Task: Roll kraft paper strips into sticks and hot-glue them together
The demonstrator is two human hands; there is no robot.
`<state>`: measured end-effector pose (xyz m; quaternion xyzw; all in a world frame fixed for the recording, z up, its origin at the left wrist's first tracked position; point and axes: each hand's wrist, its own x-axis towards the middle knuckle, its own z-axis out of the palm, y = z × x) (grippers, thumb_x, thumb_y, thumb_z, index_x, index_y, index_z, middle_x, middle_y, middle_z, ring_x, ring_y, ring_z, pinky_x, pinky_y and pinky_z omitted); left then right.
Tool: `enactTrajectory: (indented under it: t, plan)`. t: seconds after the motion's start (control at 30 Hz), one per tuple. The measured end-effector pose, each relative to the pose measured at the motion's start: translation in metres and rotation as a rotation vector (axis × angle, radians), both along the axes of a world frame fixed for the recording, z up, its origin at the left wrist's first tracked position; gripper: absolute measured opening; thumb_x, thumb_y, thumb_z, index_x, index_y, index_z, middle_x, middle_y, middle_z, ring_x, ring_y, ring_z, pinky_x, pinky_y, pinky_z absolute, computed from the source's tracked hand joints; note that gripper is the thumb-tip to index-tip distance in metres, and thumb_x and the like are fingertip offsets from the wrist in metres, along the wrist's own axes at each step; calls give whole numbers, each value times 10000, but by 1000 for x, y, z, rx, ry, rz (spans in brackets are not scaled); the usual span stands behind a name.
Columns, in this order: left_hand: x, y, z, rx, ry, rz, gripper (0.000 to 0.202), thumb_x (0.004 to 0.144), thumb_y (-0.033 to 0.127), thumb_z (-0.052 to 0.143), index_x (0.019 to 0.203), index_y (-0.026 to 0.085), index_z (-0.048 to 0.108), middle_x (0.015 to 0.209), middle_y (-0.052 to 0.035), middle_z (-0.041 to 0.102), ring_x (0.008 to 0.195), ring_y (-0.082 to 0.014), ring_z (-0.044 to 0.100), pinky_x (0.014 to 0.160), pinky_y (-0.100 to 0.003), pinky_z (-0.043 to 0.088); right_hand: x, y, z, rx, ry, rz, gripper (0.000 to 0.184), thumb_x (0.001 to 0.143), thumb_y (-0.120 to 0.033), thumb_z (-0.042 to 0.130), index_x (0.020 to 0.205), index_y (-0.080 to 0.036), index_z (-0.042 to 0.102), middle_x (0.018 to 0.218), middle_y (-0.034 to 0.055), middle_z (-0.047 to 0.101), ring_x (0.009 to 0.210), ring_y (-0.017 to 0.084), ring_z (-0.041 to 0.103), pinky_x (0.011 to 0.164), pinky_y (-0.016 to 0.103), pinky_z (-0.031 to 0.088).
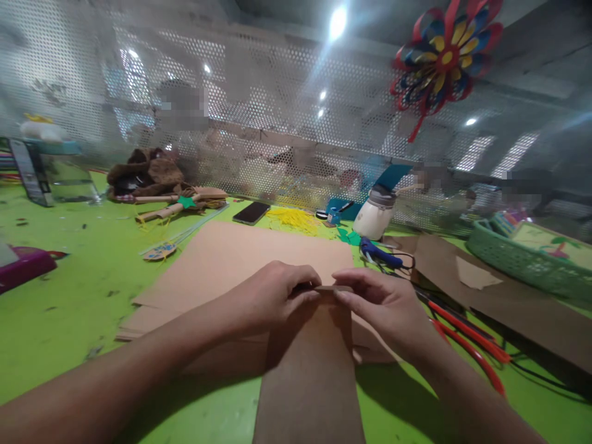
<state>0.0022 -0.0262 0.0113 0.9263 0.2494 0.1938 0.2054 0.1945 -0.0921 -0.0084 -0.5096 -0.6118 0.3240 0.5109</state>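
Brown paper strip (311,364) pinched at its top edge by left hand (272,295) and right hand (383,305), one phone (251,213) beyond

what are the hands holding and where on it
Both the left hand and right hand pinch the far top edge of a brown paper strip.

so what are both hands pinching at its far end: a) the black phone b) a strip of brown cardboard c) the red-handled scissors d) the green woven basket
b: the left hand and the right hand meet at the far end of the strip of brown cardboard, fingertips pinching its edge. The black phone, green woven basket and red-handled scissors lie untouched on the green table.
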Motion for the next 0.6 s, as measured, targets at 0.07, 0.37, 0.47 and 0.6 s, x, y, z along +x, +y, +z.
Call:
enactTrajectory:
  t: [0.07,0.37,0.47,0.6]
  plan:
    - [-1,1,1,16,-7,-10,199,870,278,457,922,181,622,825,-24,666,699,-125,558,605,-197,363,-1,-1,1,32,-13,5,237,706,-237,702,934,-174,682,862,66,698,790,193,651,733,323,529]
    - [-3,3,0,38,-71,-46,172,856,209,460,923,179,616,784,-11,657,662,-103,550,612,-193,370,3,-1,11,-161,120,118,282,685,-221,713,963,-187,674,864,55,689,802,180,631,728,316,504]
    - [-4,3,0,45,-79,-62,180,850,184,457,932,178,617,790,-12,656,673,-102,554,621,-192,374,6,-3,15,-124,-39,174,158,758,-239,647,885,-171,711,866,67,688,810,188,609,728,319,474]
    - [-4,3,2,57,-82,-70,190,840,161,464,935,169,628,804,-20,664,687,-105,565,630,-192,386,8,-4,18,-44,-142,174,151,790,-238,618,879,-178,724,844,58,685,803,185,603,711,304,461]
